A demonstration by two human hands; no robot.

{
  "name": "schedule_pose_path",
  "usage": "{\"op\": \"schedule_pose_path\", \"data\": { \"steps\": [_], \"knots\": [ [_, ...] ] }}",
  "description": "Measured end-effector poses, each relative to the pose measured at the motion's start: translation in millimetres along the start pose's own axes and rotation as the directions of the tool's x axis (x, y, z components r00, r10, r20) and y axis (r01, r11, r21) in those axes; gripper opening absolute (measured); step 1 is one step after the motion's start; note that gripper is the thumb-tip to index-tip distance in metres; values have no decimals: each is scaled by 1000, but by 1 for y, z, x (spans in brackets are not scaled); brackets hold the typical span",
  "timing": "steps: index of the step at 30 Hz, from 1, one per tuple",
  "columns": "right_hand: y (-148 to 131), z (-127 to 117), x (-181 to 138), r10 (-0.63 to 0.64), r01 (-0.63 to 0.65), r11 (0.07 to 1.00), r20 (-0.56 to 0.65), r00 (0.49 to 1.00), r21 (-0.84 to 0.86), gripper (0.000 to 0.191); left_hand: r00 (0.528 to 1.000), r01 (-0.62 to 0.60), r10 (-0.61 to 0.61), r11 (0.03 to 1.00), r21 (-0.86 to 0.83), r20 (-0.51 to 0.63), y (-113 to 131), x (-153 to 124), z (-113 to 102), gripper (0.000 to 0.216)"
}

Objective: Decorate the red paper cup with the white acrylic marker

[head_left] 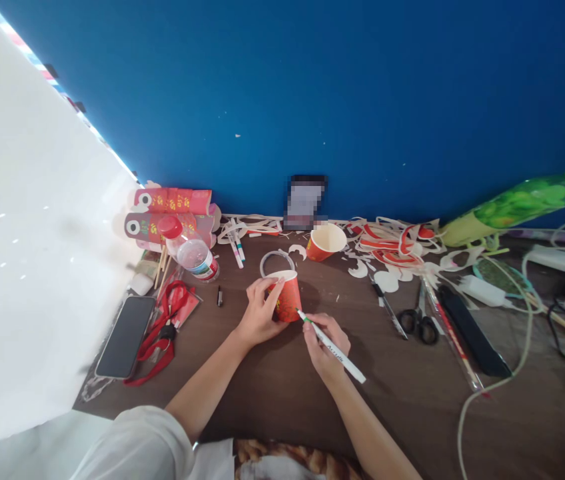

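My left hand (pixel 256 319) is closed around a red paper cup (pixel 290 300), its fingers on the rim and side. The cup is tipped a little on the brown table. In my right hand (pixel 323 360) is a white acrylic marker (pixel 345 362), held in a writing grip. Its green tip meets the cup's right side, or very nearly so. Just behind the cup lies a grey ring (pixel 264 260), partly hidden. A second red paper cup (pixel 320 252) stands farther back, its white inside showing.
At left are a bottle (pixel 197 260), a phone (pixel 125 337) and a red lanyard (pixel 165 353). To the right lie a black pen (pixel 389 309), scissors (pixel 418 323), a black case (pixel 475 333) and cables. Paper scraps (pixel 392 250) line the blue wall, where a blurred screen (pixel 304 202) leans.
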State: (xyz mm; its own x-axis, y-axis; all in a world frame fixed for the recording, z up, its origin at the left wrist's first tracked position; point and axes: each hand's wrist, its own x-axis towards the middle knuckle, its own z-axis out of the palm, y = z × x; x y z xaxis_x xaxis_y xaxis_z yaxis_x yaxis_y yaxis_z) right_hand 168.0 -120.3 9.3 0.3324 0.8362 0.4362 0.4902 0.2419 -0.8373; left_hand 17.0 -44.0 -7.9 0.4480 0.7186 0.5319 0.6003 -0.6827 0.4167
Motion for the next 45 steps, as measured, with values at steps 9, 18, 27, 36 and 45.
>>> {"op": "schedule_pose_path", "data": {
  "steps": [9,18,27,36,45],
  "knots": [
    [2,1,1,-8,8,1000,-5,1000,15,7,1000,-21,21,1000,-13,-15,0,1,0,93],
    [2,1,-1,-15,14,999,13,1000,38,6,999,-36,36,999,-12,-22,-1,1,0,95],
    [0,1,-1,54,-52,997,-24,998,54,10,996,-82,82,996,-24,-31,-1,3,-1,90],
    [0,2,0,60,-60,996,-7,998,65,8,998,-58,57,998,-36,-20,-2,2,0,87],
    [-2,2,0,87,-85,995,-25,996,43,10,999,-45,45,998,-36,-17,-1,2,-1,89]
  ]
}}
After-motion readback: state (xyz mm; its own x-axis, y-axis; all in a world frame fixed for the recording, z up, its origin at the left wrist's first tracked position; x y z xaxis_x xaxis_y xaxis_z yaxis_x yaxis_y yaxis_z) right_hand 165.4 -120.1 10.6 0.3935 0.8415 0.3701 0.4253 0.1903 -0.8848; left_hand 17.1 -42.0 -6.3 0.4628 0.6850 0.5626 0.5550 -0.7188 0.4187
